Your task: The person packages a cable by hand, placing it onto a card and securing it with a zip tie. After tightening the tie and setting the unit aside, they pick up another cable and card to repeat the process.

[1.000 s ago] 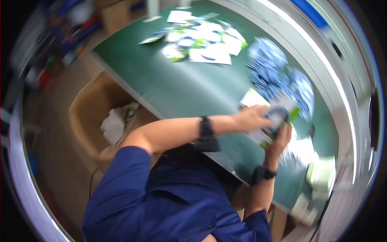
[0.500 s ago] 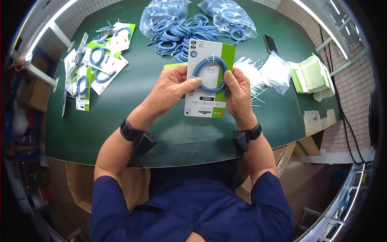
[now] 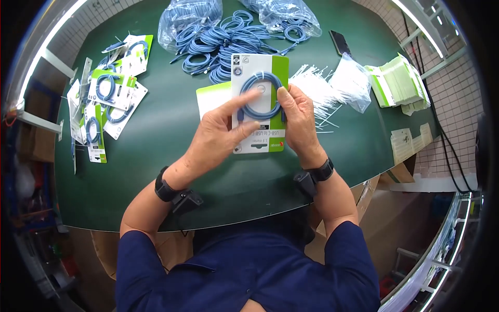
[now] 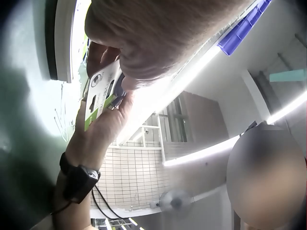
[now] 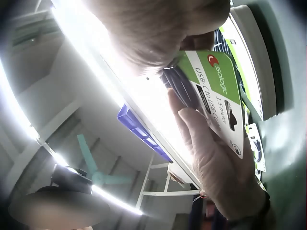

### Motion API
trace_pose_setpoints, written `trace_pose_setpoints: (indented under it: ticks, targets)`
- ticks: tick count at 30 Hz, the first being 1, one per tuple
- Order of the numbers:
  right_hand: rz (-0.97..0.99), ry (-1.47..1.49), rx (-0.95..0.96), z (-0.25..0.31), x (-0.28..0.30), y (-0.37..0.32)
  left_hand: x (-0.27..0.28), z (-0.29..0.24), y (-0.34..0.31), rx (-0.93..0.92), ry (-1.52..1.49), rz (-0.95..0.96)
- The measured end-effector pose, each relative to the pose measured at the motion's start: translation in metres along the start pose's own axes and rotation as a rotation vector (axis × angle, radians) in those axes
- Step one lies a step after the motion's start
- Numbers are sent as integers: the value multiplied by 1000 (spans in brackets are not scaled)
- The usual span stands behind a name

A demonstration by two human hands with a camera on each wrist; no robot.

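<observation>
A white and green card (image 3: 278, 67) with a blue cable coil (image 3: 264, 115) on its front is held upright above the table. My right hand (image 3: 302, 122) grips its right edge, thumb on the front beside the coil. Over the left part of the card, my left hand (image 3: 210, 132) has its index finger and thumb spread apart and blurred; its other fingers are hidden. The left wrist view shows the card (image 4: 98, 91) against the right hand (image 4: 103, 129). In the right wrist view, the left hand (image 5: 218, 165) is beside the card (image 5: 223, 98) and its dark cable.
Another card (image 3: 208, 101) lies behind my left hand. Carded cables (image 3: 106, 91) are piled at left, loose blue cables (image 3: 223, 44) and plastic bags (image 3: 189, 18) at the back. White ties (image 3: 314, 93), a phone (image 3: 340, 42) and stacked cards (image 3: 400, 88) are at right.
The head view has swung back over the table, then shifted slightly. My left index finger and thumb have parted from their pinch on the card's left side; my right hand keeps its grip.
</observation>
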State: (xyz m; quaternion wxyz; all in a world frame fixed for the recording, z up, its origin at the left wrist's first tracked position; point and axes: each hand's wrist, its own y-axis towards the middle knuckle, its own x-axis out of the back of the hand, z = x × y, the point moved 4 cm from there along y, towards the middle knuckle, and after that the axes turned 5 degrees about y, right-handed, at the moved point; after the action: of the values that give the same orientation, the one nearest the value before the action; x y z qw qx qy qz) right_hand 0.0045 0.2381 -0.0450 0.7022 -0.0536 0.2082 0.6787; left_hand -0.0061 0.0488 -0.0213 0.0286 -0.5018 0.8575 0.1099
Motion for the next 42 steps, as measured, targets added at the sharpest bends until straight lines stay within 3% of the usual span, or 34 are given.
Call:
trace_pose_setpoints:
  ticks: [3,18,23,26,28,30,36,38,42]
  targets:
    - [17,17,-33,-6,-9,-3,3,-7,-4,-208,561,53]
    - [47,177,-24,-12,-17,-2,9,-7,-8,-265,647,-39]
    - [84,161,9,-7,-8,-8,5,-19,-6,-322,557,-66]
    - [75,-125,61,-8,0,-1,9,-9,-7,-278,521,-26]
    - [3,43,52,-6,-14,-3,12,-20,-8,-339,596,8]
    - [4,26,71,-4,-6,-1,18,-30,-6,-323,627,-16]
    - [-22,-181,222,5,-13,-5,79,-36,12,-311,392,-243]
    - [6,-208,207,2,-13,-6,101,-44,20,-318,366,-274]
    - [31,-280,165,-2,-12,-6,170,-53,28,-315,411,-519]
